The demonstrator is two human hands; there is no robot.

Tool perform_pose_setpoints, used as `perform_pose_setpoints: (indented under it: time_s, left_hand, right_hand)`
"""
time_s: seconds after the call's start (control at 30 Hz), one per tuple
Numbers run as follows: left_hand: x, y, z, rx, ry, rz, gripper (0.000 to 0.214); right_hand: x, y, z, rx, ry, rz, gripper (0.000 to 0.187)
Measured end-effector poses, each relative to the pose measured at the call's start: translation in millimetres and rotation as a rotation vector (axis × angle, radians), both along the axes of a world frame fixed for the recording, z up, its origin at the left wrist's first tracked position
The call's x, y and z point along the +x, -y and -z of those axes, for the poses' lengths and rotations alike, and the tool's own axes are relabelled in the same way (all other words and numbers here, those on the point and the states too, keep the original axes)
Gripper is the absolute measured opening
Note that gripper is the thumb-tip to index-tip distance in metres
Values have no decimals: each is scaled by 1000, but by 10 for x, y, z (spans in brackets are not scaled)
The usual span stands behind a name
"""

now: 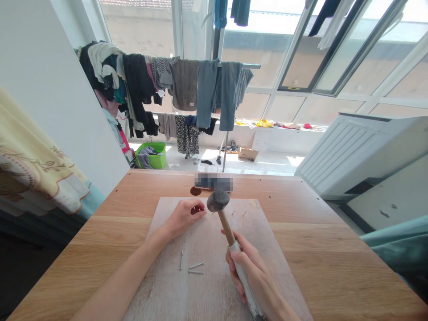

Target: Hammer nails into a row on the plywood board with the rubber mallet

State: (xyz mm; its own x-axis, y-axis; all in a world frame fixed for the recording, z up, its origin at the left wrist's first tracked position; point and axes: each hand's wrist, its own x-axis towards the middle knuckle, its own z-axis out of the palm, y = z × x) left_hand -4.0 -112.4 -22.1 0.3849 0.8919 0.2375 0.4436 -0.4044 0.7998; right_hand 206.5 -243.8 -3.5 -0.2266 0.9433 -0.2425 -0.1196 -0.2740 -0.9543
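Note:
My right hand (251, 274) is wrapped round the wooden handle of a hammer (219, 201), whose dark head hangs just above a pale board (267, 240) lying on the wooden table (334, 249). My left hand (185, 215) rests on the board with its fingertips pinched together right beside the hammer head; what they pinch is too small to name. Three loose nails (195, 267) lie on the board between my forearms. Two small nails (239, 213) stand in the board to the right of the hammer head.
A dark round object (195, 191) and a blurred item (214, 182) sit at the table's far edge. Beyond stand a rack hung with clothes (187, 89), a green basket (154, 156), a cardboard box (248, 154) and a white unit (361, 151) at the right.

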Motion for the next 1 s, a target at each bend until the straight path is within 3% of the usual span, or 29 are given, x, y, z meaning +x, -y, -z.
perform_pose_setpoints:
  time_s: [0.2, 0.57, 1.0]
  left_hand:
    - [11, -11, -16, 26, 26, 5, 5]
    - [15, -6, -3, -10, 93, 20, 13]
    - [9, -18, 23, -21, 102, 12, 11]
  right_hand:
    - [-46, -1, 28, 8, 10, -38, 50]
    - [-62, 15, 7, 6, 123, -93, 42]
    - [-58, 0, 60, 51, 198, -84, 39]
